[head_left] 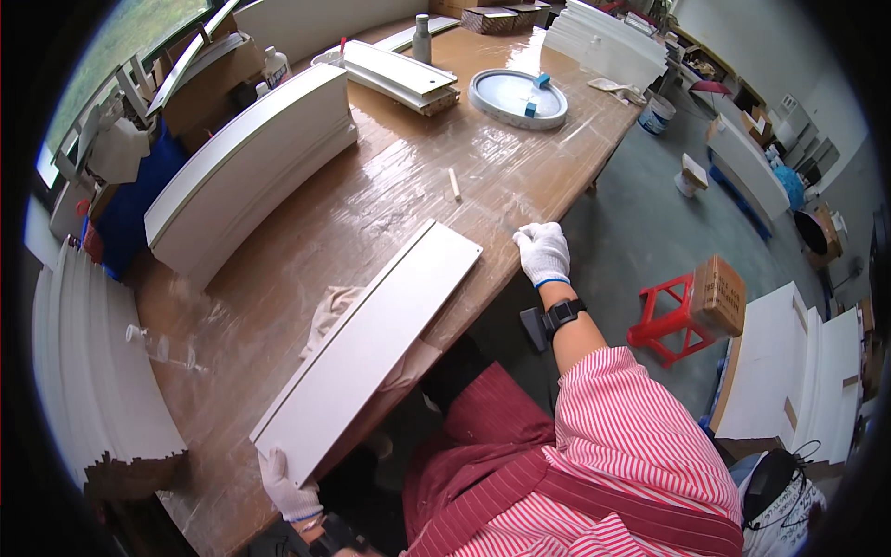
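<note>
A long white board [380, 334] with a groove along one edge lies aslant at the table's near edge, over a crumpled beige cloth [329, 316]. My left hand [291, 490], in a white knit glove, grips the board's near end, some fingers lying on its top face. Beyond the board's far end, my right hand [543, 253], gloved too, is closed over the table edge. Something thin and greyish pokes out by its fingertips, too small to make out. A short pale stick [455, 184] rests on the film-covered table [408, 186] farther off.
Stacked white panels [260, 158] stand at the left, with more panels [102, 353] near the left rim. At the back are a round lid [497, 88] with blue blocks, a grey bottle [421, 39] and boards [399, 70]. A red stool [673, 320] and carton [719, 295] stand right.
</note>
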Action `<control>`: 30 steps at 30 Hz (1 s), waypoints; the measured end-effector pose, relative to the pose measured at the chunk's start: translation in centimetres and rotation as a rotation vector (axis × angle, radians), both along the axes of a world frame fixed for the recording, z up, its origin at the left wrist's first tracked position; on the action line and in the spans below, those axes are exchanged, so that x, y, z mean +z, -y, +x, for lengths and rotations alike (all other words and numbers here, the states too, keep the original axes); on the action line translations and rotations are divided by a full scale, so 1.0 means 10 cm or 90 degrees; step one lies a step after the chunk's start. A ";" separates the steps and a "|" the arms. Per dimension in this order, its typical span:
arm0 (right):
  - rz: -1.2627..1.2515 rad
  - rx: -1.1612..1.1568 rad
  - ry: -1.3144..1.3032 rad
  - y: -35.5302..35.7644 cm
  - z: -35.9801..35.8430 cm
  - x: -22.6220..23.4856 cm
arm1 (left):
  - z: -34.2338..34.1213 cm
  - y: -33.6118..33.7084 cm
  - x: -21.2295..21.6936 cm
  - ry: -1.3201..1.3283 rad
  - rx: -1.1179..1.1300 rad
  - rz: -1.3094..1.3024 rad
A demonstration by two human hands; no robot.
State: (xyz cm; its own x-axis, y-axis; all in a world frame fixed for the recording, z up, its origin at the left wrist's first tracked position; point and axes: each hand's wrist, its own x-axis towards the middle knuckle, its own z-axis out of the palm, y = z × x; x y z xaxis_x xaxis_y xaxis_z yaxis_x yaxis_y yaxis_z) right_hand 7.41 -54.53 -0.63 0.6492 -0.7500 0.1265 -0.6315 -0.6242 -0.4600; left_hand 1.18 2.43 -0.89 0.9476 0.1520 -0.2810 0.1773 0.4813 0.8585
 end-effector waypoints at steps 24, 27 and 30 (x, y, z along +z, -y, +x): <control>-0.150 0.242 0.044 -0.66 0.51 0.15 | -0.08 -0.03 0.03 0.057 -0.012 0.066; -0.044 0.077 0.091 0.12 0.75 0.10 | -0.06 -0.03 0.03 0.061 -0.027 0.043; 0.087 0.122 0.053 0.06 1.06 0.33 | -0.16 -0.10 0.04 -0.007 -0.001 0.112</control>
